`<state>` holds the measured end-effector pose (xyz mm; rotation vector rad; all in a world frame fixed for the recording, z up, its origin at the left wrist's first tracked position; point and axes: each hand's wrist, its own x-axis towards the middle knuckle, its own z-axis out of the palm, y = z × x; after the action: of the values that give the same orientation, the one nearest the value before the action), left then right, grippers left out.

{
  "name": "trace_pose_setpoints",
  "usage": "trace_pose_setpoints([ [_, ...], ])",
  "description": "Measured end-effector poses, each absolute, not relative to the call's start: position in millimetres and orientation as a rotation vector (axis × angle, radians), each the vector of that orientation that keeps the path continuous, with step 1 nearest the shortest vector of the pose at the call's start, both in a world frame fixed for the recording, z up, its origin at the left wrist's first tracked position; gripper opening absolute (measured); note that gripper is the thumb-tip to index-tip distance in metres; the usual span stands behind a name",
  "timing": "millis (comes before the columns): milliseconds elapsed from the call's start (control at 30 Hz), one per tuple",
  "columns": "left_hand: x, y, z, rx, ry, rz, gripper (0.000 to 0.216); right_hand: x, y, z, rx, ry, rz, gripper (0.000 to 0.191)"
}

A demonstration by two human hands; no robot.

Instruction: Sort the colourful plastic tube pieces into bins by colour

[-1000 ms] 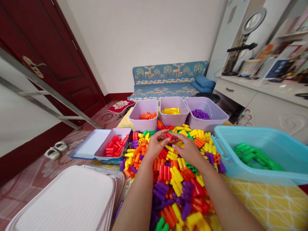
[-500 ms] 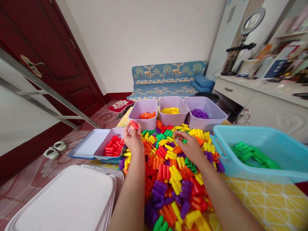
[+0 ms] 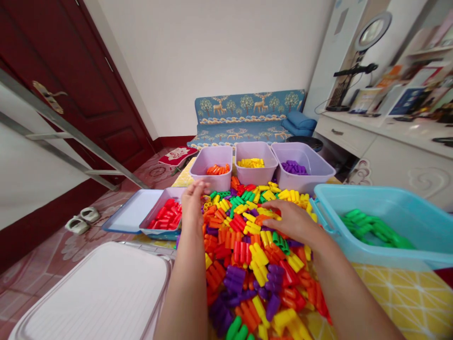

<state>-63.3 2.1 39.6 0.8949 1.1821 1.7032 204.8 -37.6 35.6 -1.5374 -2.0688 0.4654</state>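
Hands were well apart. Left hand [image 3: 193, 200] was up at the left edge of the heap, beside the red-piece box [image 3: 174, 192], fingers loosely bent; couldn't tell if anything sat in it, the palm side was hidden. Right hand [image 3: 295, 219] was low over the heap, palm down, thumb parted from the fingers, tips next to an orange piece [image 3: 261, 219]; contact unclear, no grip visible.

Heap of plastic pieces [image 3: 242, 252] covered the mid-table between and beyond the forearms: glossy, mixed red, orange, yellow, green, purple. Shapes: short tubes joined side by side in strips, some ends rounded, some hollow.

Sorted lots: red pieces [image 3: 166, 215] in the shallow box at left. Three lilac tubs behind, smooth, rounded corners: orange [image 3: 218, 170], yellow [image 3: 251, 163], purple [image 3: 294, 167]. Green pieces [image 3: 375, 229] in the big glossy blue tub [image 3: 382, 260], right. Tablecloth [image 3: 399, 295]: yellow, white line pattern. White lid [image 3: 95, 288], lower left: finely ribbed, rounded corners.
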Motion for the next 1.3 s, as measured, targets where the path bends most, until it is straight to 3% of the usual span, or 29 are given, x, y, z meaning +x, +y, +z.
trace_pose_setpoints([
  [133, -45.0, -7.2, 34.1, 1.72, 1.158, 0.853, 0.027, 215.8, -40.6, 32.5, -1.576, -2.21, 0.372, 0.052],
  [200, -38.2, -11.6, 31.8, 1.908, 1.108, 0.657, 0.033, 212.2, -39.3, 29.0, -1.571, -2.238, 0.348, 0.051],
  [367, -21.9, -10.3, 21.2, 1.986, 1.059, 0.732, 0.036, 187.3, -30.9, 15.8, -1.54, -2.153, 0.313, 0.044],
  [500, -11.3, 5.3, -0.7, 1.651, 1.111, 1.007, 0.027, 174.4, -24.5, 6.7, -1.508, -1.94, 0.366, 0.038],
  [667, -3.8, 20.0, -14.5, 1.053, 1.117, 1.469, 0.049, 173.9, -21.1, 1.8, -1.52, -1.817, 0.509, 0.023],
  [933, 0.1, 8.9, -0.1, 1.011, 0.999, 1.338, 0.05, 172.1, -17.4, -1.9, -1.327, -1.475, 0.743, 0.038],
  [1300, 4.9, -6.2, 11.6, 1.388, 0.934, 1.183, 0.035, 164.4, -22.5, 7.7, -1.057, -1.137, 1.06, 0.03],
])
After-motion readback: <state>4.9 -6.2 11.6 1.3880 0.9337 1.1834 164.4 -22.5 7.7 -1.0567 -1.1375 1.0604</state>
